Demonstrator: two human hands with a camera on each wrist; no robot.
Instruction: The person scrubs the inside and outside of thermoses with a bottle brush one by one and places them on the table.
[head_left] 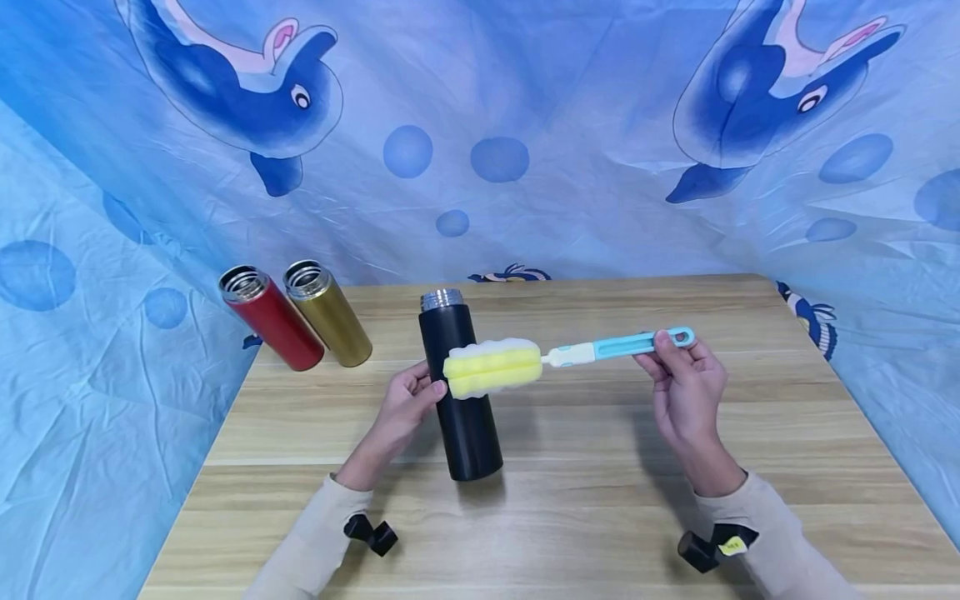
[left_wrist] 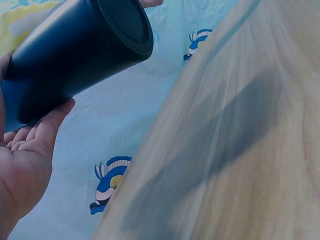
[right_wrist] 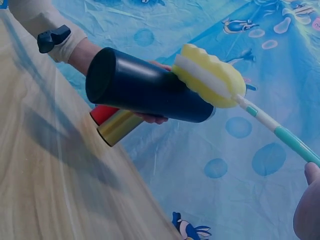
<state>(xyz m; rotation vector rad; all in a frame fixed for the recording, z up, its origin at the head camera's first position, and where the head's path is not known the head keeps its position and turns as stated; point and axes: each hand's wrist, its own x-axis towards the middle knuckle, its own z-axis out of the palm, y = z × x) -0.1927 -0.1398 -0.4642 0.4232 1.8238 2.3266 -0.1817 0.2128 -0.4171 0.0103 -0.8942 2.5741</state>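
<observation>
The wooden table (head_left: 600, 517) fills the lower field, backed on three sides by a blue dolphin-print cloth (head_left: 525, 125). On its far left edge stand a red flask (head_left: 272, 319) and a gold flask (head_left: 327, 313), both uncapped and just beside each other, well apart from the work.

The black flask (head_left: 459, 392) is near the table's middle, mouth uppermost and lidless; the wrist views show its base lifted clear of the wood and tilted. The left hand (head_left: 405, 407) wraps its fingers round the body from the left, evidently to steady it.

The sponge brush (head_left: 492, 367) lies crosswise against the flask's upper body, outside the mouth. The right hand (head_left: 686, 392) pinches the blue handle (head_left: 637, 342) near its ringed end, a grip that appears to leave the full length free.
</observation>
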